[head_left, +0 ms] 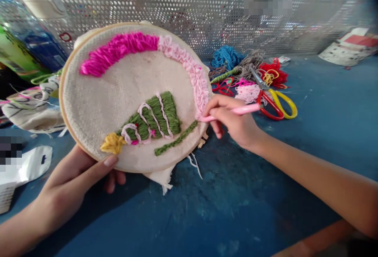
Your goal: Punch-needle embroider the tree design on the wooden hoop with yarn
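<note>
A round embroidery hoop [106,99] with cream cloth is held up, tilted, by my left hand [76,174], its thumb on the lower rim and fingers behind. Stitched on the cloth are a magenta band [124,48], a light pink band [197,77], a green tree shape [168,111] with pale pink loops, a yellow tuft [113,143] and a thin green line [177,138]. My right hand [233,121] pinches a pink pen-like tool [245,109], whose tip meets the cloth at the lower end of the light pink band.
Yarn bundles [227,56] and scissors [279,101] with red and yellow handles lie behind my right hand. Bottles [44,32] and scrap fabric [29,109] are at the left, by a white packet [32,164]. A perforated metal panel [183,4] stands behind the blue table [224,209].
</note>
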Demonstrator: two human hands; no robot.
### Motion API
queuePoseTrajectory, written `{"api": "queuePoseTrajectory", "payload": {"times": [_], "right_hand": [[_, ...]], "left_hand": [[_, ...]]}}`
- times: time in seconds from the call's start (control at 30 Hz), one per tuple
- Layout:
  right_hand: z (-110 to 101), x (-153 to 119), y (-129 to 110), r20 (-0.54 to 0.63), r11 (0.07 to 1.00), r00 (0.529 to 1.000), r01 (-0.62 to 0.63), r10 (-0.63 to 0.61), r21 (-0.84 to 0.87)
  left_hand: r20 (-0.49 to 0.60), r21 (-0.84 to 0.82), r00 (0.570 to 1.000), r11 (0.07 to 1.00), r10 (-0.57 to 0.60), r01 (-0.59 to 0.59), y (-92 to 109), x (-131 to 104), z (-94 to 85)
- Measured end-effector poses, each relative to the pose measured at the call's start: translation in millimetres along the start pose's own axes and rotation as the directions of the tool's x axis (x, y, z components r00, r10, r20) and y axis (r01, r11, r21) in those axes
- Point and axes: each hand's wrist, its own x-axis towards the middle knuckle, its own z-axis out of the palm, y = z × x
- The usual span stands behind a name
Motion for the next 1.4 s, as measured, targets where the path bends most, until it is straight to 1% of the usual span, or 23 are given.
{"api": "queuePoseTrajectory", "payload": {"times": [0.07,0.1,0.13,0.2,0.27,0.33,0.5,0.57,0.6,0.67,0.73,0.77,0.8,0.83,0.87,0.93,0.97,1.03,1.1,1.2,1.27,1.33,1.4], "right_hand": [[-6.1,6.9,4.2,-0.084,0.965,0.994,-0.041,0.065,0.261],[-8.8,9.9,5.5,-0.114,0.936,0.989,-0.047,0.092,0.349],[-10.9,12.2,6.2,-0.128,0.911,0.984,-0.06,0.122,0.409],[-12.7,14.3,5.8,-0.121,0.887,0.978,-0.097,0.169,0.451],[-12.1,13.7,4.9,-0.101,0.892,0.98,-0.11,0.17,0.438],[-10.5,12.3,5.4,-0.085,0.906,0.986,-0.097,0.144,0.412],[-10.9,10.6,11.7,-0.094,0.931,0.994,-0.024,0.063,0.364],[-11.0,8.5,12.0,-0.091,0.951,0.996,0.01,0.019,0.308],[-10.2,6.7,11.2,-0.072,0.969,0.997,0.027,-0.01,0.247],[-6.8,2.1,8.8,0.01,0.995,0.995,0.096,-0.097,0.028],[-1.8,-2.1,6.2,0.132,0.947,0.97,0.229,-0.203,-0.226],[0.5,-3.3,5.3,0.183,0.909,0.956,0.277,-0.229,-0.311],[2.0,-3.8,4.8,0.207,0.891,0.952,0.286,-0.224,-0.352],[2.6,-3.4,4.7,0.199,0.906,0.962,0.249,-0.19,-0.341],[2.1,-2.2,5.2,0.165,0.944,0.977,0.177,-0.134,-0.279],[-1.7,1.9,7.4,0.068,0.999,0.998,0.009,-0.006,-0.034],[-4.4,4.2,9.0,0.019,0.993,0.999,-0.04,0.038,0.109],[-9.2,8.3,12.4,-0.051,0.945,0.995,-0.065,0.086,0.321],[-11.5,10.5,14.9,-0.075,0.913,0.992,-0.064,0.102,0.402],[-10.6,9.6,15.2,-0.06,0.918,0.994,-0.057,0.088,0.394],[-8.9,6.6,13.2,-0.051,0.95,0.997,-0.032,0.05,0.312],[-6.8,2.5,10.0,-0.029,0.987,0.999,0.026,-0.021,0.16],[-3.3,-2.3,6.3,0.033,0.988,0.989,0.145,-0.144,-0.052]], "left_hand": [[0.036,-0.004,0.999,1.0,-0.012,0.012,-3.1,1.5,-2.7],[0.055,-0.01,0.998,1.0,-0.017,0.017,-3.3,1.3,-2.9],[0.05,-0.02,0.999,1.0,-0.022,0.023,-2.7,0.6,-2.3],[0.022,-0.045,0.999,0.998,-0.034,0.035,0.8,-1.6,0.6],[0.002,-0.065,0.999,0.997,-0.046,0.046,5.4,-3.5,4.4],[-0.011,-0.075,0.998,0.996,-0.056,0.055,9.4,-4.4,7.3],[-0.022,-0.11,0.997,0.991,-0.079,0.076,12.2,-4.3,8.3],[-0.022,-0.118,0.996,0.99,-0.084,0.08,11.4,-4.7,8.1],[-0.018,-0.118,0.996,0.989,-0.087,0.084,11.0,-5.1,8.2],[-0.006,-0.117,0.996,0.989,-0.092,0.091,10.4,-6.1,8.4],[0.003,-0.124,0.995,0.987,-0.102,0.101,10.1,-6.9,8.7],[0.004,-0.135,0.994,0.985,-0.109,0.109,10.0,-7.0,8.8],[0.005,-0.151,0.993,0.982,-0.118,0.118,9.9,-6.8,8.9],[0.002,-0.167,0.992,0.978,-0.129,0.128,9.6,-6.4,9.0],[-0.005,-0.182,0.99,0.973,-0.143,0.14,9.4,-5.7,9.0],[-0.017,-0.204,0.986,0.966,-0.168,0.161,8.8,-3.9,8.8],[-0.024,-0.21,0.984,0.963,-0.177,0.168,8.6,-3.0,8.6],[-0.028,-0.216,0.982,0.96,-0.187,0.177,8.4,-1.7,8.0],[-0.025,-0.217,0.981,0.959,-0.191,0.181,8.2,-1.2,7.1],[-0.025,-0.212,0.981,0.96,-0.191,0.182,6.3,-1.7,5.5],[-0.027,-0.203,0.982,0.963,-0.186,0.176,3.5,-2.3,4.6],[-0.023,-0.199,0.983,0.965,-0.18,0.172,-0.1,-3.0,3.7],[-0.019,-0.206,0.984,0.964,-0.174,0.167,-4.2,-4.5,2.4]]}}
